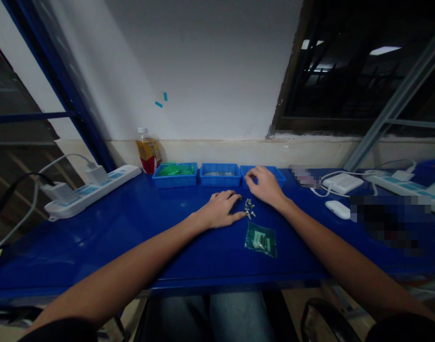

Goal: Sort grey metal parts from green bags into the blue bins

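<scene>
My left hand rests on the blue table with fingers apart, its thumb tip beside a small pile of metal screws. My right hand is raised at the front of the right blue bin, its fingers curled together and pointing left. Whatever those fingers may hold is hidden or too small to name. Nearer me lies a small green-tinted plastic bag with a pale label and small metal pieces inside. My right hand covers much of the right bin, and its contents do not show.
The left bin contains green bags; the middle bin has small metal pieces. A drink bottle stands behind them. Power strips with cables lie at both sides. A white case sits at right.
</scene>
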Tool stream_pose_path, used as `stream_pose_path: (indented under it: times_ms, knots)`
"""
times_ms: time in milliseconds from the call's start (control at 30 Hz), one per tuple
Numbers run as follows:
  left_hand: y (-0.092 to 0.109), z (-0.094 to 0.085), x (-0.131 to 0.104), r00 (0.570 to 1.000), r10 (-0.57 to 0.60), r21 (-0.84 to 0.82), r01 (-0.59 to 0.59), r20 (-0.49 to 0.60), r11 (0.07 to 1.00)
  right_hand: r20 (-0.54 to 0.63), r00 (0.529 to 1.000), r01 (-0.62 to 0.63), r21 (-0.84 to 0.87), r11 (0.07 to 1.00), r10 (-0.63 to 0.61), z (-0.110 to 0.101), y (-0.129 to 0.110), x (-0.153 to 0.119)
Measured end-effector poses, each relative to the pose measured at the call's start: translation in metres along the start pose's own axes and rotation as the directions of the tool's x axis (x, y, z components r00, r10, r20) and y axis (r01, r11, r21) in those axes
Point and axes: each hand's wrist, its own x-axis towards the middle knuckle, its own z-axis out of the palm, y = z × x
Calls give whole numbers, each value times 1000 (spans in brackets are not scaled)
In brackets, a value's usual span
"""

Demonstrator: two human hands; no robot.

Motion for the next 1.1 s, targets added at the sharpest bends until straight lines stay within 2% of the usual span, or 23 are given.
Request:
stream_pose_path:
  times_ms: [67, 167, 233, 267, 433, 500, 600, 700, 833, 900, 1033, 1100]
  knots:
    - [-1, 0, -1, 999, -28, -15, 28, -28, 1000, 168, 980, 103, 51, 993, -110, -9, -3, -2]
    - [-1, 1, -1, 997, -63, -19, 62, -49, 998, 492, 863, 94, 67, 993, -115, -16, -4, -6]
    - [-1, 1, -2, 995, -80, -10, 80, -58, 997, 594, 801, 54, 58, 997, -77, -14, -1, -8]
    - [-1, 1, -2, 995, -82, -5, 82, -62, 997, 603, 795, 41, 54, 998, -65, -13, 1, -8]
    - [1, -1, -4, 990, -73, -16, 72, -117, 997, 561, 826, -38, 155, 987, -57, -9, 3, -5]
    - [1, -3, -4, 980, -70, -27, 67, -184, 997, 501, 862, -80, 270, 959, -69, -10, -4, -4]
    - [0, -7, -5, 943, -104, -37, 97, -317, 995, 379, 923, -146, 500, 853, -64, -8, -20, -5]
    - [-1, -11, -5, 892, -139, -58, 126, -430, 990, 328, 945, -236, 654, 719, 12, 0, -33, -6]
    - [-1, -14, -5, 853, -139, -82, 113, -502, 990, 283, 951, -295, 712, 637, 124, 7, -39, -8]
    - [-2, -13, -4, 840, -138, -102, 99, -525, 990, 283, 949, -307, 733, 607, 138, 9, -39, -8]
    - [-7, -11, 0, 814, -170, -182, 81, -555, 980, 304, 952, -262, 759, 596, 32, 9, -41, -11]
    - [-8, -10, 1, 809, -198, -226, 83, -554, 971, 271, 962, -188, 727, 661, -24, 7, -45, -13]
